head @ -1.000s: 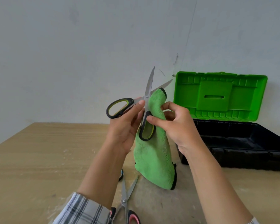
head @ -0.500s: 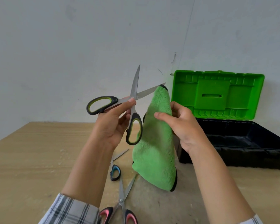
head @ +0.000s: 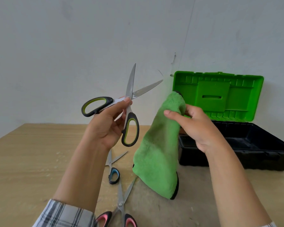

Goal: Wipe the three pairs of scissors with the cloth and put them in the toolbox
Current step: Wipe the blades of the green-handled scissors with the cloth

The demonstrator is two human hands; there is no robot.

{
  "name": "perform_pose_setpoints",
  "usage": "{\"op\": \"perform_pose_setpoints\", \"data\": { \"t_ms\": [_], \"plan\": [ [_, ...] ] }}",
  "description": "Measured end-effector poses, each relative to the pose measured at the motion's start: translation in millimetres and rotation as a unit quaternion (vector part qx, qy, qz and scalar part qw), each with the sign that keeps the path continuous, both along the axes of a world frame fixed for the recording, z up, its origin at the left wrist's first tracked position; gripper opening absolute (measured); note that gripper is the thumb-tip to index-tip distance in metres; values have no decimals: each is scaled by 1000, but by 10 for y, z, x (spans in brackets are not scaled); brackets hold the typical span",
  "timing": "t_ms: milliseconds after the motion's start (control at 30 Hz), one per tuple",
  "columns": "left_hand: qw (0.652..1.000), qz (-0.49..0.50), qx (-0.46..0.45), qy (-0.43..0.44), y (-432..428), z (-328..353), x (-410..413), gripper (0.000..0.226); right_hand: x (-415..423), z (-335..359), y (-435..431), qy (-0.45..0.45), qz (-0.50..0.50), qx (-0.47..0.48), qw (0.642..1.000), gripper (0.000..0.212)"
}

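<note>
A plaid sleeve (head: 64, 215) shows at the lower left, and from it the left forearm rises over the wooden table (head: 23, 161). The left hand (head: 108, 125) is lifted with its palm turned toward the camera. Its thumb and curled fingers pinch the green-handled scissors (head: 131, 91) just below the pivot. The blades are spread apart, one pointing straight up and the other up and to the right. One handle loop juts out to the left of the hand and the other hangs down in front of the palm. Below that hand, the blue-handled scissors (head: 113, 175) lie on the table with blades parted, partly hidden by the forearm. The pink-handled scissors (head: 120, 205) lie nearer the camera, blades also parted, tips pointing away. To the right, apart from the held scissors, the green cloth (head: 156, 158) hangs in a long fold. Whether its lower edge touches the table cannot be told. The right hand (head: 198, 128) is raised with its back to the camera, fingers curled round the upper end of the cloth and the forefinger laid across it. Behind this hand the toolbox (head: 252, 154) sits on the table against the wall. Its green lid (head: 218, 95) stands upright, with the ribbed inside facing forward. The black tray shows a dark floor with pale scuffing, and its near left corner is covered by the hand and cloth. All three pairs of scissors are outside it.
</note>
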State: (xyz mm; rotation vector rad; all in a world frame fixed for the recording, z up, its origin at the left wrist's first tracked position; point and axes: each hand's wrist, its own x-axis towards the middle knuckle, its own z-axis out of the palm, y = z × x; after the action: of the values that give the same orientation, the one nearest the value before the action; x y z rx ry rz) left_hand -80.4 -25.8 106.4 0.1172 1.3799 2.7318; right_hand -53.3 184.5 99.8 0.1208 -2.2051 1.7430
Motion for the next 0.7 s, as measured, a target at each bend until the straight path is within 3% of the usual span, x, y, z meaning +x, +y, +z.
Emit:
{"op": "perform_pose_setpoints", "data": {
  "t_ms": [67, 133, 267, 333, 433, 500, 600, 700],
  "plan": [
    [1000, -1, 0, -1, -9, 1, 0, 13, -5, 4, 101, 0, -68, 119, 991, 26],
    [1000, -2, -2, -1, -10, 4, 1, 14, 40, 43, 164, 2, -151, 238, 959, 37],
    [1000, -6, -3, 1, 2, 6, 9, 13, 86, 51, 304, -48, -121, 129, 983, 16],
    [1000, -10, -10, 3, 7, 4, 16, 16, 80, 36, 386, 6, -235, 115, 965, 24],
    [1000, -19, -21, 6, 6, 9, 26, 16, 134, 132, 462, 148, -397, 41, 905, 31],
    [999, -25, -23, 10, 17, 17, 36, 13, 140, 166, 486, 156, -371, -38, 915, 33],
    [999, -32, -23, 16, 62, 21, 51, 20, 57, 127, 356, 35, -196, -184, 962, 19],
    [999, -34, -29, 20, 114, 14, 57, 23, -31, 77, 165, -27, -75, -226, 971, 9]
  ]
}}
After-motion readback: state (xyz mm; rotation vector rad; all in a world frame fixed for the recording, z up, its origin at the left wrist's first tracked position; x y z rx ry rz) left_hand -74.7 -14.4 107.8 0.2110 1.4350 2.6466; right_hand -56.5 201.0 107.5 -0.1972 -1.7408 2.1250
